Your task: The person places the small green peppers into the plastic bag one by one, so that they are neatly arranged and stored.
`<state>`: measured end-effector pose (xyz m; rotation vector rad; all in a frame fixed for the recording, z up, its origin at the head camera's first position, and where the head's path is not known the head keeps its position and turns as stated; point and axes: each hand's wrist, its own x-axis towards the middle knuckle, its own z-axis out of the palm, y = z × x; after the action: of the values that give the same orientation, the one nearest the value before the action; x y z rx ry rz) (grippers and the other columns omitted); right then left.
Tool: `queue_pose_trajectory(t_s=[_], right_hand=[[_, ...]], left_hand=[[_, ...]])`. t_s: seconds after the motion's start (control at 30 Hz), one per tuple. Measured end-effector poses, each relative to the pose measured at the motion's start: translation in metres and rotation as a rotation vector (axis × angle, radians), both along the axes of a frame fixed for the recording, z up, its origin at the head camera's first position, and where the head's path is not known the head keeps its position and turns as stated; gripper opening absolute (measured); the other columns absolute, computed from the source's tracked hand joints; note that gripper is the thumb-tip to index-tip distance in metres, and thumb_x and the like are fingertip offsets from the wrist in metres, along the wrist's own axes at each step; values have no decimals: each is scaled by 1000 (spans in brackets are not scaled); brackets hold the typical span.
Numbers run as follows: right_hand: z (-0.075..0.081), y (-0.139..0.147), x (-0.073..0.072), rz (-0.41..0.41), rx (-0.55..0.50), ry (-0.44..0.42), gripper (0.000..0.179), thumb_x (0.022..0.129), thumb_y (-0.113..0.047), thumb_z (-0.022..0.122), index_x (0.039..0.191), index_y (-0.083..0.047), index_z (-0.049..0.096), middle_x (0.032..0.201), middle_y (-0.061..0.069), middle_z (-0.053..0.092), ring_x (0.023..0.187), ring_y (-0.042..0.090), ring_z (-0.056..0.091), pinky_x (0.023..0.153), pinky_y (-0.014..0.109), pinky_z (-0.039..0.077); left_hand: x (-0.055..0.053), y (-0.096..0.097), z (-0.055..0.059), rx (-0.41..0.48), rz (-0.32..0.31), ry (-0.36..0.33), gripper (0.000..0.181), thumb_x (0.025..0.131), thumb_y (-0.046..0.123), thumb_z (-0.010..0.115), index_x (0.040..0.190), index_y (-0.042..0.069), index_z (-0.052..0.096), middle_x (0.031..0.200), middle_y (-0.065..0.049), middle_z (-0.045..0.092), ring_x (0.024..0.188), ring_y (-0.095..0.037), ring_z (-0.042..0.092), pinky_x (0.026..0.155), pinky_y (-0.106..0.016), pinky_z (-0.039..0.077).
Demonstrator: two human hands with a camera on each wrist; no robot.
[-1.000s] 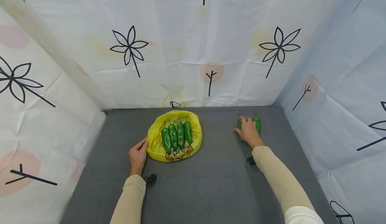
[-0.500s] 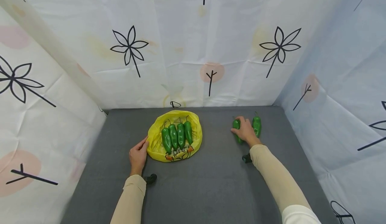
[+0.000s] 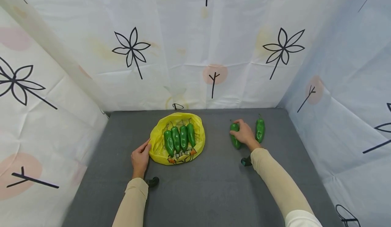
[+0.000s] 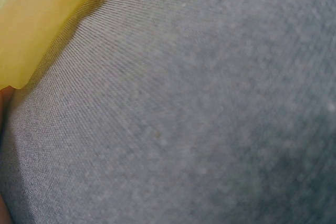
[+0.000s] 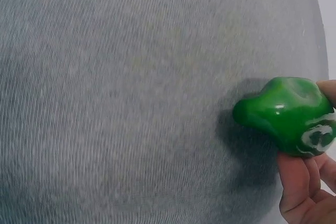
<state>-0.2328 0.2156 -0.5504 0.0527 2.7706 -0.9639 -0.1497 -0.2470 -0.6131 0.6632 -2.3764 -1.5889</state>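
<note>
A yellow plastic bag (image 3: 200, 149) lies with its mouth spread wide, and several green peppers (image 3: 175, 138) rest side by side in it. My left hand (image 3: 140, 158) pinches the bag's left rim; the left wrist view catches the yellow bag edge (image 4: 42, 19) and only a sliver of fingers. On the right, my right hand (image 3: 245, 134) grips a green pepper (image 3: 234, 135) between thumb and fingers. In the right wrist view this pepper (image 5: 286, 114) casts a shadow on the cloth below. Another green pepper (image 3: 260, 130) lies just right of the hand, apart from it.
A dark grey cloth-covered table (image 3: 201, 193) carries everything. White printed fabric walls (image 3: 183, 43) enclose it at the back and both sides. A dark wrist strap piece shows at each wrist.
My right hand has moved left with the pepper in its grip, away from the other pepper, which is now fully uncovered. The left hand and the bag have stayed in place.
</note>
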Motion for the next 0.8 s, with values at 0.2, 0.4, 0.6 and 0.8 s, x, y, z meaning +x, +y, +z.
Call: queue_pose_trajectory(t_s=[0.2, 0.4, 0.6, 0.8], right_hand=[[2, -7, 1, 4, -73, 45, 56, 97, -26, 66, 147, -7, 46, 125, 25, 60, 105, 37, 60, 81, 49, 51], [9, -17, 2, 0, -161, 48, 55, 98, -25, 64, 148, -12, 46, 129, 24, 60, 103, 35, 61, 76, 43, 51], [15, -27, 5, -34, -204, 22, 57, 98, -27, 65, 149, -15, 45, 134, 24, 59, 104, 35, 65, 75, 40, 56], [20, -39, 3, -52, -309, 13, 59, 97, -32, 68, 151, -19, 45, 137, 25, 55, 91, 30, 69, 65, 36, 60]], left_hand=[[-1, 1, -3, 4, -9, 3, 38, 100, 43, 65, 132, 23, 71, 137, -5, 68, 136, -26, 59, 117, -46, 44], [0, 1, -2, 16, 3, 26, 38, 99, 41, 66, 131, 21, 72, 136, -6, 69, 134, -26, 60, 116, -46, 45], [1, 2, -1, 8, -10, 14, 38, 99, 41, 65, 132, 21, 72, 136, -7, 69, 134, -28, 60, 116, -48, 45], [0, 0, -3, 13, -4, 20, 38, 99, 42, 66, 131, 21, 72, 135, -7, 70, 134, -28, 60, 116, -48, 44]])
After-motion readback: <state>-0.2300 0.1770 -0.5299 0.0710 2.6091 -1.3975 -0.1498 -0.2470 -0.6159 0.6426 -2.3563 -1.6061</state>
